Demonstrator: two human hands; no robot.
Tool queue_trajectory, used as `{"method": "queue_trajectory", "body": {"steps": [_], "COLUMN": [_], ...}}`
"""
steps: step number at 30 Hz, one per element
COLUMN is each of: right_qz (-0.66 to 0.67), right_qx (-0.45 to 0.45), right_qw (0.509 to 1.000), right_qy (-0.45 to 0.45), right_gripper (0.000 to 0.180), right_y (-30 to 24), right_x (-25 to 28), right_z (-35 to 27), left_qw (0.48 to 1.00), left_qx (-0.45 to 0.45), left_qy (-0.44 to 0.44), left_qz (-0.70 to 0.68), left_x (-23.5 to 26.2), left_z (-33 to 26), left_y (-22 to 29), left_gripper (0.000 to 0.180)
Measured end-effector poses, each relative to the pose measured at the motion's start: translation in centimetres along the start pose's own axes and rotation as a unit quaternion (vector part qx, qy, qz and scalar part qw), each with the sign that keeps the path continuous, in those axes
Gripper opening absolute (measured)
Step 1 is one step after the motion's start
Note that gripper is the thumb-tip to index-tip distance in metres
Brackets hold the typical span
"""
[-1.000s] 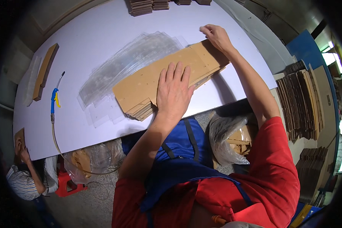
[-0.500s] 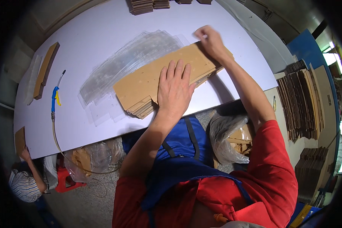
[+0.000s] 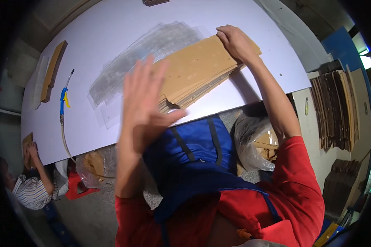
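A stack of flat brown cardboard sheets (image 3: pixel 198 72) is lying on the white table (image 3: pixel 111 24), over clear plastic sleeves (image 3: pixel 148 53). The right hand (image 3: pixel 237 41) is pressing on the stack's far right end, fingers curled over the edge. The left hand (image 3: pixel 144 105) is hovering above its near left end, fingers spread, holding nothing.

On the white table (image 3: pixel 111 24): a blue air gun (image 3: pixel 63 99) at nine o'clock, clear sheets (image 3: pixel 152 53) centre. Cardboard stacks (image 3: pixel 338 107) at three, a seated person (image 3: pixel 29 189) at eight.
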State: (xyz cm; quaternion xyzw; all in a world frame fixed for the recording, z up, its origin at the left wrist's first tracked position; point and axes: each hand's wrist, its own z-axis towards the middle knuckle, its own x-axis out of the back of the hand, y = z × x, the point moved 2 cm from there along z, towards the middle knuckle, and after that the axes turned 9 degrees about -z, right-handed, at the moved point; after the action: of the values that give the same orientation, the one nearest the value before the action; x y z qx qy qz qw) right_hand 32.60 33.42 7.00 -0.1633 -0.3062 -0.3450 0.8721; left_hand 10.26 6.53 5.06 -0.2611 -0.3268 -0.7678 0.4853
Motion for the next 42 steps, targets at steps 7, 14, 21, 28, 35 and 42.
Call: {"method": "queue_trajectory", "body": {"steps": [7,14,21,28,35,42], "right_qz": [-0.038,-0.060,-0.043,-0.029,-0.016,0.126], "right_qx": [0.044,0.041,0.022,0.022,0.028,-0.082], "right_qw": [0.997,0.996,0.998,0.999,0.999,0.973], "right_qy": [0.049,0.061,0.042,0.023,0.006,0.175], "right_gripper": [0.038,0.039,0.038,0.037,0.036,0.046], "right_y": [0.0,1.2,1.5,-0.8,-5.3,-1.8], "right_x": [1.8,2.0,1.4,1.8,1.2,3.7], "right_z": [0.5,0.6,0.4,0.4,-0.5,-3.4], "left_qw": [0.979,0.990,0.988,0.985,0.835,0.803], "left_qx": [0.124,0.073,0.137,0.052,0.082,0.107], "left_qy": [-0.159,-0.093,-0.060,0.000,0.174,0.277], "left_qz": [0.045,-0.072,0.019,-0.163,-0.515,-0.517], "left_x": [5.3,7.2,5.3,3.4,-4.6,-7.5], "left_z": [-1.8,0.3,2.6,-1.7,-11.0,-11.0], "left_y": [-7.8,-10.9,-18.9,-17.4,-19.1,-14.6], "left_gripper": [0.120,0.114,0.112,0.089,0.083,0.081]}}
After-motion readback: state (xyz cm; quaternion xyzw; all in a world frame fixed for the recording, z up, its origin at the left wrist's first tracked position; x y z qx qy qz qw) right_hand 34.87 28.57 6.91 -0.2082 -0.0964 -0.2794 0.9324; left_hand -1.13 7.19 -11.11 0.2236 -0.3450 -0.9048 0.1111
